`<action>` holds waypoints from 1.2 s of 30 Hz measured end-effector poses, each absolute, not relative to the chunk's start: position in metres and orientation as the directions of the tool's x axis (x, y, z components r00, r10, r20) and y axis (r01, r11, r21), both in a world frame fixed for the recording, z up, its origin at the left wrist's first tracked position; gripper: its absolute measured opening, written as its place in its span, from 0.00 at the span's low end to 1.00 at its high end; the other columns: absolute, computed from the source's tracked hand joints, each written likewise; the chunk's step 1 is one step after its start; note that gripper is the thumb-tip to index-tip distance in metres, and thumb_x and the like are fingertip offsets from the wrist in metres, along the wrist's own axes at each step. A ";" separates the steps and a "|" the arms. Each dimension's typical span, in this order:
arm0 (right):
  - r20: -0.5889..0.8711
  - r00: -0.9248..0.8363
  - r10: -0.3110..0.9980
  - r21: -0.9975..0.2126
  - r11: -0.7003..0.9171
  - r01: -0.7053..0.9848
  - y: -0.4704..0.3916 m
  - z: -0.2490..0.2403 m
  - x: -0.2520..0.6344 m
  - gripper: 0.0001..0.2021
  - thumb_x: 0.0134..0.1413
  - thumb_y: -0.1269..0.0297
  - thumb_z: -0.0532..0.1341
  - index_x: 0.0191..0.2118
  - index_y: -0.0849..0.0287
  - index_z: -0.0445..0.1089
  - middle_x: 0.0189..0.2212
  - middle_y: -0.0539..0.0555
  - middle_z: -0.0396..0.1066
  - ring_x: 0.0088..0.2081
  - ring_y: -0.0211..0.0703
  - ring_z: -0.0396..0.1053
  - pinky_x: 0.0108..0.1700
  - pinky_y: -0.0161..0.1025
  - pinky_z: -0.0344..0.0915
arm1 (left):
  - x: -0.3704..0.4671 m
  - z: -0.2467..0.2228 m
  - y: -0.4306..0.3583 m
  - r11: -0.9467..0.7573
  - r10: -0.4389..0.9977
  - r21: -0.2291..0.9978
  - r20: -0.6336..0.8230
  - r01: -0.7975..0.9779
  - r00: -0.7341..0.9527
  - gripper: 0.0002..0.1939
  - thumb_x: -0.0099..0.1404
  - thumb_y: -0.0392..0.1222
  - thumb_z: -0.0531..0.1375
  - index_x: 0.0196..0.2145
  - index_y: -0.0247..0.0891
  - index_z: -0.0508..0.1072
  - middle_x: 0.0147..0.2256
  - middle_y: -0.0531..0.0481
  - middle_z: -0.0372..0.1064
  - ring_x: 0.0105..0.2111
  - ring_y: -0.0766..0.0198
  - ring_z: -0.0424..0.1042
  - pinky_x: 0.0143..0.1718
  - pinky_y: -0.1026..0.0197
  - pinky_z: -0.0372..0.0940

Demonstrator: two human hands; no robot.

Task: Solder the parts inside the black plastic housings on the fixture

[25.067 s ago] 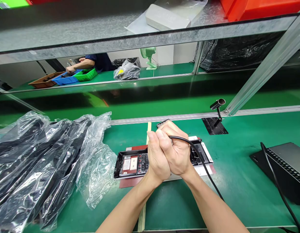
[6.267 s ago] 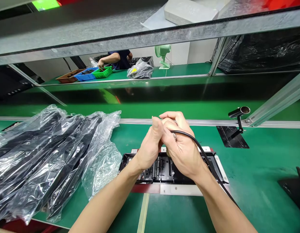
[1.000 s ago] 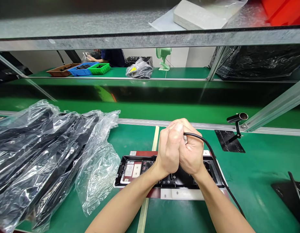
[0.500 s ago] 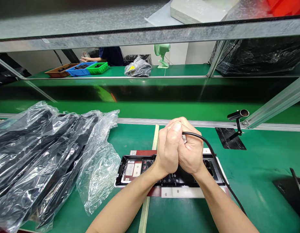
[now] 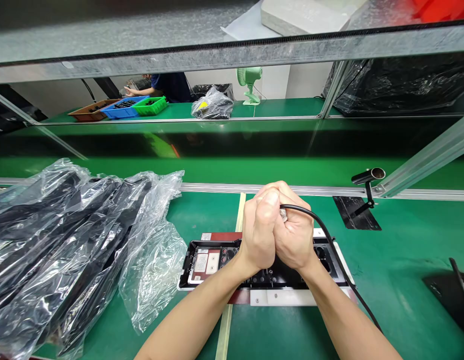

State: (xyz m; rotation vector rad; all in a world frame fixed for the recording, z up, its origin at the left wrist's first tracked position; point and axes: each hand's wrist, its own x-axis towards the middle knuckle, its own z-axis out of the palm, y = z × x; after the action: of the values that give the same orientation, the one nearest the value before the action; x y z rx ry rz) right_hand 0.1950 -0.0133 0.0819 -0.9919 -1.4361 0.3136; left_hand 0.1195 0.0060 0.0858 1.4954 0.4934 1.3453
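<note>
My left hand [image 5: 261, 232] and my right hand [image 5: 295, 232] are closed tightly together, fingers wrapped round a tool on a black cord [image 5: 324, 225]. Only a small shiny end piece [image 5: 283, 215] of that tool shows between the hands; its body is hidden, so its kind cannot be told. The cord arches from the top of my grip and runs down past my right forearm. Directly below the hands lies a long black plastic housing [image 5: 184, 272] with its inside facing up. It rests in a dark red and white fixture [image 5: 292, 298], and my hands cover its middle.
Long black parts in clear plastic bags [image 5: 85, 250] fill the left of the green bench. At right stand a black tube holder [image 5: 368, 176] and a black object [image 5: 447, 290]. A metal shelf [image 5: 202, 54] crosses overhead. Beyond are bins [image 5: 151, 106], a fan [image 5: 249, 82] and another person's arm [image 5: 142, 92].
</note>
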 end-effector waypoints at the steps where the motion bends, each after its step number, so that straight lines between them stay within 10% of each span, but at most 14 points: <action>1: 0.674 0.177 0.717 -0.720 0.586 0.371 -0.013 0.082 0.195 0.11 0.66 0.65 0.56 0.30 0.56 0.70 0.33 0.52 0.68 0.34 0.41 0.66 0.38 0.41 0.65 | 0.120 0.086 0.006 -0.395 0.821 0.861 0.488 -0.321 0.296 0.21 0.75 0.52 0.47 0.25 0.42 0.58 0.24 0.53 0.54 0.29 0.61 0.62 0.38 0.56 0.66; 22: 0.666 0.178 0.724 -0.731 0.587 0.349 -0.012 0.080 0.195 0.09 0.63 0.67 0.59 0.30 0.56 0.69 0.33 0.52 0.68 0.34 0.41 0.66 0.38 0.42 0.65 | 0.119 0.083 0.006 -0.374 0.832 0.872 0.466 -0.315 0.301 0.23 0.74 0.56 0.48 0.24 0.42 0.54 0.25 0.53 0.51 0.24 0.63 0.52 0.27 0.57 0.59; 36: 0.670 0.177 0.721 -0.729 0.592 0.345 -0.012 0.079 0.195 0.08 0.64 0.64 0.59 0.33 0.55 0.73 0.35 0.53 0.70 0.36 0.42 0.68 0.39 0.43 0.67 | 0.121 0.082 0.006 -0.341 0.833 0.879 0.447 -0.334 0.326 0.23 0.73 0.57 0.46 0.25 0.42 0.60 0.29 0.48 0.63 0.33 0.57 0.68 0.39 0.51 0.69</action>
State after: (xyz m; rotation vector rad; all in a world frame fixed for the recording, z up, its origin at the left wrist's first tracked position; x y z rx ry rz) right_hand 0.1954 -0.0122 0.0790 -0.9749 -1.4252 0.3372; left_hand 0.1209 0.0059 0.0817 1.4579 0.4853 1.2938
